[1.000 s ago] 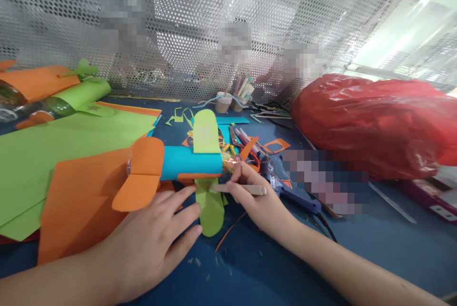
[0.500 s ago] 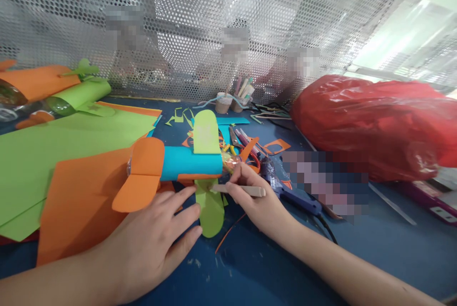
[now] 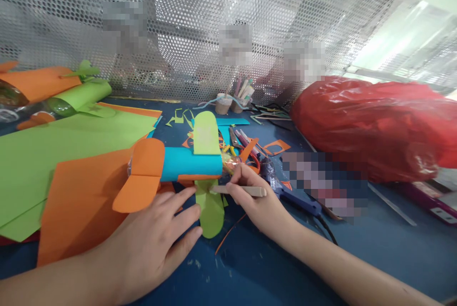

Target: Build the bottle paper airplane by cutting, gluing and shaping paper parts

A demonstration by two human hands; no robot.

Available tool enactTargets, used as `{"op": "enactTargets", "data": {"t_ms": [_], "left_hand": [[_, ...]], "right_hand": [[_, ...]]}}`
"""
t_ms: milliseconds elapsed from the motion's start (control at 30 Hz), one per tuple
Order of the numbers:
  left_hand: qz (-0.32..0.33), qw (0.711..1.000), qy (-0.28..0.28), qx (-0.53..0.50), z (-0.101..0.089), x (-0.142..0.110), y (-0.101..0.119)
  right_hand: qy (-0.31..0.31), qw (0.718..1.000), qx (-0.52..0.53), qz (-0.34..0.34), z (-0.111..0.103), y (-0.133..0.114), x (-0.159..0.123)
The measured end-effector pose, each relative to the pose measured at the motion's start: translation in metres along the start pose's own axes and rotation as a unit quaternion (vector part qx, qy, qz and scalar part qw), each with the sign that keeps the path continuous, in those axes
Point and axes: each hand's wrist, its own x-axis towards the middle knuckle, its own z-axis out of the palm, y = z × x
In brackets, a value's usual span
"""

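A toy plane made from a clear bottle wrapped in blue paper [image 3: 193, 161] lies in the middle, with an orange paper tail [image 3: 144, 165] on its left. One green paper wing [image 3: 205, 132] points away from me, and the other green wing [image 3: 211, 218] points toward me. My left hand [image 3: 162, 237] is open, its fingers stretched out with the tips at the near wing's left edge. My right hand [image 3: 252, 194] is closed on a pale marker [image 3: 255, 191], whose tip meets the near wing close to the body.
Green sheets [image 3: 78, 137] and an orange sheet [image 3: 85, 196] lie at left, below other paper-wrapped bottles [image 3: 91, 95]. Scissors [image 3: 233, 138], a blue glue gun [image 3: 300, 201] and paper scraps are behind my right hand. Pen cups [image 3: 223, 103] stand before a perforated metal screen; a red bag [image 3: 364, 125] sits right.
Both hands, the marker and the plane are almost exactly where they were. Only a slight shift of the whole view shows.
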Motion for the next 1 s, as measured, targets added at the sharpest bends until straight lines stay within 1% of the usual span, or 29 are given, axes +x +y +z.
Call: {"op": "enactTargets", "data": {"t_ms": [267,567,700,800,900,1000], "left_hand": [[-0.006,1.0,0.012,0.006,0.0002,0.0014,0.0007],[-0.002,1.0,0.007,0.015,-0.0002,-0.0003,0.0001],[0.01,1.0,0.01,0.025,-0.0008,0.0013,0.0002],[0.013,0.999,0.012,0.027,-0.0015,0.0017,0.0002],[0.012,0.999,0.012,0.027,-0.0011,0.0005,0.0003],[-0.003,1.0,0.008,0.015,-0.0003,-0.0002,0.0007]], "right_hand": [[0.004,1.0,0.002,0.001,0.0001,0.0001,-0.0004],[0.008,1.0,0.003,0.008,-0.0005,0.0004,0.0008],[0.011,1.0,0.008,0.009,-0.0007,-0.0007,0.0005],[0.028,0.998,0.059,0.008,-0.0007,-0.0033,-0.0001],[0.026,0.992,0.12,0.035,-0.0001,-0.0061,-0.0012],[0.005,0.992,0.114,0.049,0.0003,-0.0068,-0.0025]]}}
